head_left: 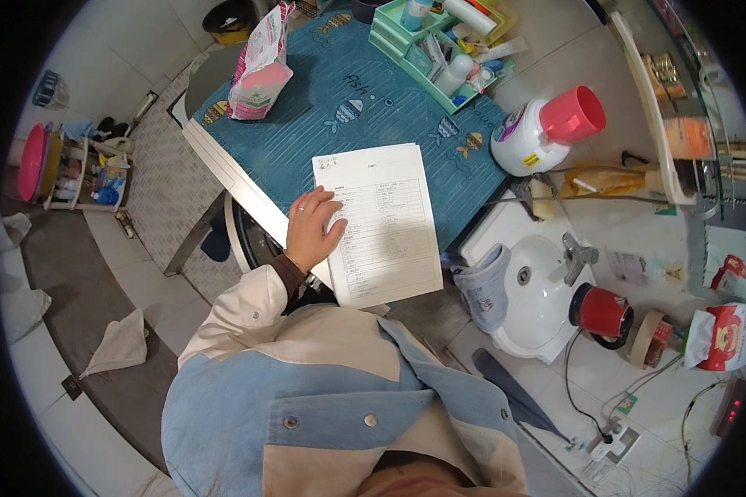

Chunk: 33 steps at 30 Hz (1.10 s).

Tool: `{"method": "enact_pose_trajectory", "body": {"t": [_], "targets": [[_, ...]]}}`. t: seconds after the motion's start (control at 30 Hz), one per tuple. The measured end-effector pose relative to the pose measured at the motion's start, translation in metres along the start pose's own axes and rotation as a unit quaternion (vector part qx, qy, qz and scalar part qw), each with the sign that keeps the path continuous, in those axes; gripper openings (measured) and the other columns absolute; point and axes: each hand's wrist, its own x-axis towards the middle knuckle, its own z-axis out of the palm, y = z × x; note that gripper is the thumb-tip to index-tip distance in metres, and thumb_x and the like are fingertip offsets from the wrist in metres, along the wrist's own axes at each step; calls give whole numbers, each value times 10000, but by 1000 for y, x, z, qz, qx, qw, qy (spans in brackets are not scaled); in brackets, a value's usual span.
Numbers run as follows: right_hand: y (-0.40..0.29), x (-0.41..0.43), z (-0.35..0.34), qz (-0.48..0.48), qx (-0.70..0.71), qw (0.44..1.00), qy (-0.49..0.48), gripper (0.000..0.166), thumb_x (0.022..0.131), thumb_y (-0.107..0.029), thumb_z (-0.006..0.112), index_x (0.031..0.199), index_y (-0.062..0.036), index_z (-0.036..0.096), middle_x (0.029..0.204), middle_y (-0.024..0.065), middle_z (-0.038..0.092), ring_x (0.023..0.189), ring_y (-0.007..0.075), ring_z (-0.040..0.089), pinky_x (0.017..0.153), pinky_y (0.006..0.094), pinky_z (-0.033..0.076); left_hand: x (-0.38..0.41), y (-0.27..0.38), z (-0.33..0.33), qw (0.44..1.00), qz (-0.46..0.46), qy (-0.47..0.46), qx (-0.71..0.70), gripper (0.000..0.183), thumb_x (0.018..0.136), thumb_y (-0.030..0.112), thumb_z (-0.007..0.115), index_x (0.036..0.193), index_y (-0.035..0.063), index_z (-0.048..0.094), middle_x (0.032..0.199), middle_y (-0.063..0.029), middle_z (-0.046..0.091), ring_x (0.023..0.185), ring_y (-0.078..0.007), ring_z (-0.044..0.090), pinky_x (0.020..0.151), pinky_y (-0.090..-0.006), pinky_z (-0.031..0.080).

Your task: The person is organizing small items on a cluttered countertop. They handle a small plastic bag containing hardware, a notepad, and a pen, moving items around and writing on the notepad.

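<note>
A stack of white paper sheets [404,174] lies on the blue fish-patterned cover [311,93] of a washing machine. A printed table fills most of the top sheet, with handwriting at its upper left corner. My left hand [314,227] rests on the left edge of the stack, fingers slightly bent and apart, gripping nothing. A ring sits on one finger and a bracelet on the wrist. Below the cover's front edge, part of the round washer door [252,233] shows beside my sleeve. My right hand is out of view.
A pink-and-white bag [261,81] stands at the cover's back left. Behind it are a green organizer box [404,56] with bottles and tubes, and a white jug [522,140] beneath a pink cup [575,115]. Right lies a sink [534,317] with a cloth [488,292] over its rim.
</note>
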Motion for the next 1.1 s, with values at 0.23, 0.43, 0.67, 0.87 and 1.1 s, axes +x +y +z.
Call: {"method": "enact_pose_trajectory", "body": {"t": [0.23, 0.43, 0.67, 0.87, 1.1], "targets": [[15, -8, 26, -10, 37, 999, -9, 295, 892, -237, 533, 1117, -48, 512, 1041, 61, 544, 902, 142, 526, 758, 270, 429, -2, 4, 1, 1000, -10, 12, 10, 273, 697, 152, 661, 949, 76, 588, 1085, -106, 551, 1109, -299, 480, 929, -420, 306], [44, -29, 21, 9, 61, 998, 8, 320, 893, -247, 531, 1144, -52, 496, 1073, 67, 532, 926, 148, 521, 777, 277, 427, 2, 11, 4, 1000, -11, 7, 16, 275, 698, 152, 665, 954, 80, 593, 1081, -98, 560, 1111, -292, 482, 928, -414, 303], [53, -28, 9, 14, 61, 997, 37, 350, 894, -258, 530, 1176, -58, 477, 1109, 75, 518, 954, 155, 516, 800, 285, 424, -13, -1, -3, 994, -28, 77, -67, 257, 722, 99, 641, 970, 62, 586, 1096, -127, 535, 1080, -310, 462, 914, -399, 332], [43, -12, 1, 9, 59, 998, 26, 376, 894, -267, 528, 1203, -63, 461, 1141, 81, 505, 979, 161, 512, 820, 292, 422, -155, -32, -36, 967, -242, 67, -45, 347, 770, 73, 594, 1095, 32, 480, 1080, -138, 435, 1040, -297, 427, 912, -367, 336], [22, 4, -27, 14, 108, 994, -24, 408, 895, -278, 526, 1235, -69, 442, 1177, 88, 491, 1007, 168, 507, 842, 300, 420, -278, -47, -24, 533, -638, -247, -498, 543, 793, 291, 555, 1236, 24, 390, 1220, -166, 407, 1142, -290, 379, 986, -356, 283]]}}
